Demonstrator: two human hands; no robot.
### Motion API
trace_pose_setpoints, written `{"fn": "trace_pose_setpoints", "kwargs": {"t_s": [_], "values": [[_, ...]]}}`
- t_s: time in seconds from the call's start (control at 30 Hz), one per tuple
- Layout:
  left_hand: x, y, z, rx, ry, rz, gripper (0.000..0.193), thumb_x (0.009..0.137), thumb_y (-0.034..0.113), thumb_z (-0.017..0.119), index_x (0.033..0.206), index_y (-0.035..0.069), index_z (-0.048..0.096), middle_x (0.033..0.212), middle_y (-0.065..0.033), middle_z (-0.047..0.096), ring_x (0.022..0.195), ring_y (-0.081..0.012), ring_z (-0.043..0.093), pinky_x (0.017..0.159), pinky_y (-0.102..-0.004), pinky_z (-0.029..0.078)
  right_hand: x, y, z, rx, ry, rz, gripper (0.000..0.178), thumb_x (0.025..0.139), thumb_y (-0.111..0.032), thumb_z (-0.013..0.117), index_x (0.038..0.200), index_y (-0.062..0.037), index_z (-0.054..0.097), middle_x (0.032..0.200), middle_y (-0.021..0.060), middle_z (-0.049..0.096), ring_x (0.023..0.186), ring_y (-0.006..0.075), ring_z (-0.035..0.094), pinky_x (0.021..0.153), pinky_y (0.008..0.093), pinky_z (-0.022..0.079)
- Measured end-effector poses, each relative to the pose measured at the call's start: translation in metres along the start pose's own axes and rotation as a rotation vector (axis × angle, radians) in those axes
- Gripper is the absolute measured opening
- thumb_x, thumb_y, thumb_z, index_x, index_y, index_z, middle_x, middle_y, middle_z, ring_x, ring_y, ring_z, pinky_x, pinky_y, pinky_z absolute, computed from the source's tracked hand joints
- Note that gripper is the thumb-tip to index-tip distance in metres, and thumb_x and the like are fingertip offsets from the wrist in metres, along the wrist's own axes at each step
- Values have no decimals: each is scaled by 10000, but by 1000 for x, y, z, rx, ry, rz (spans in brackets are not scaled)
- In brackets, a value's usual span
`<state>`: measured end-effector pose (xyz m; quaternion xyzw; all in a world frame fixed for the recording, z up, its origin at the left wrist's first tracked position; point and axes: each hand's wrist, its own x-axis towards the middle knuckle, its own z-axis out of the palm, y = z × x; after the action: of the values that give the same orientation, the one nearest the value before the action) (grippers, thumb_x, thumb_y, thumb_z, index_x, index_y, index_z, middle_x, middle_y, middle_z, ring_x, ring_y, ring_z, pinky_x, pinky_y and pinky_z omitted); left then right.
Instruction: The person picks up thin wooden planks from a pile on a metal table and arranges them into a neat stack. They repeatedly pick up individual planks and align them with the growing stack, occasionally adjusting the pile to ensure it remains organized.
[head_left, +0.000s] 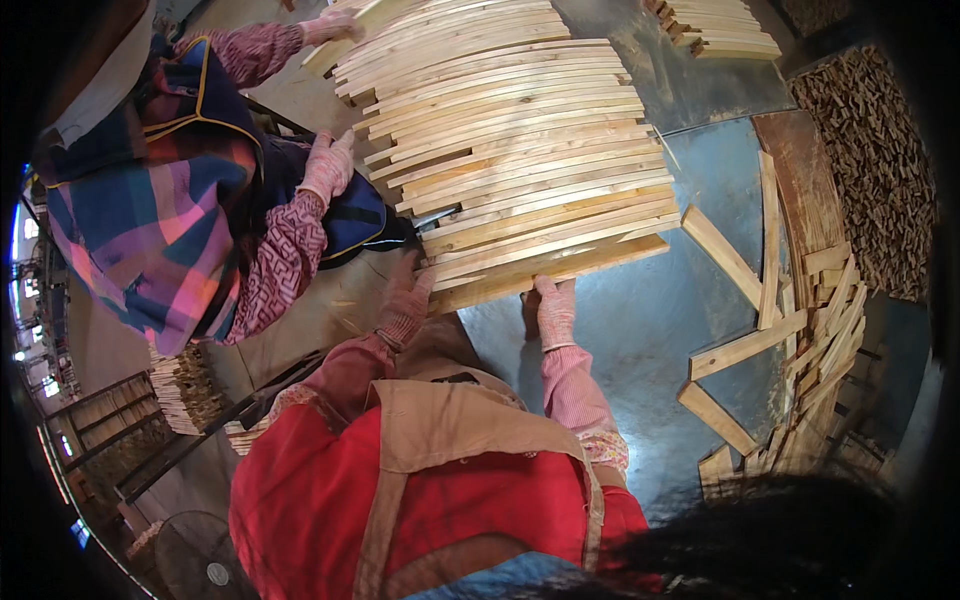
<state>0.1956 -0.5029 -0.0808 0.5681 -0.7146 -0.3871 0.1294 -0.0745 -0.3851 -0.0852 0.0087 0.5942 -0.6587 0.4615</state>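
Observation:
Many pale wooden strips (530,150) lie side by side on the metal table, forming a broad layer with uneven ends. The nearest wooden strip (600,260) slants slightly apart from the others at its right end. My right hand (556,312), in a pinkish knit glove, grips the front edge of this strip near its middle. At its left end is my left hand (405,305), gloved alike; motion blur smears its fingers, and their hold cannot be made out.
A co-worker in a plaid garment (170,230) stands at the left, one gloved hand (328,165) beside the strip ends. Loose offcuts (745,345) lie on the right of the metal table (640,380). Beyond them rises a large stack of wood pieces (870,170). More strips (725,25) lie at the far right.

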Motion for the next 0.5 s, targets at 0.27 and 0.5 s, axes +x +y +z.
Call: {"fn": "trace_pose_setpoints", "kwargs": {"t_s": [0.27,0.5], "values": [[-52,30,-23,-91,-295,-79,482,1004,381,673,1359,57,654,1238,-260,727,1188,-436,680,1025,-493,528,-20,-15,0,-195,181,-58,914,977,-248,808,1666,56,291,1440,210,617,1280,290,595,1161,375,432],[-18,75,-50,178,-371,519,455,999,392,679,1321,70,696,1146,-190,737,1128,-387,687,998,-491,532,-39,-28,-17,-450,144,-96,901,964,-393,824,1599,71,383,1468,240,619,1319,323,605,1153,394,450]]}}
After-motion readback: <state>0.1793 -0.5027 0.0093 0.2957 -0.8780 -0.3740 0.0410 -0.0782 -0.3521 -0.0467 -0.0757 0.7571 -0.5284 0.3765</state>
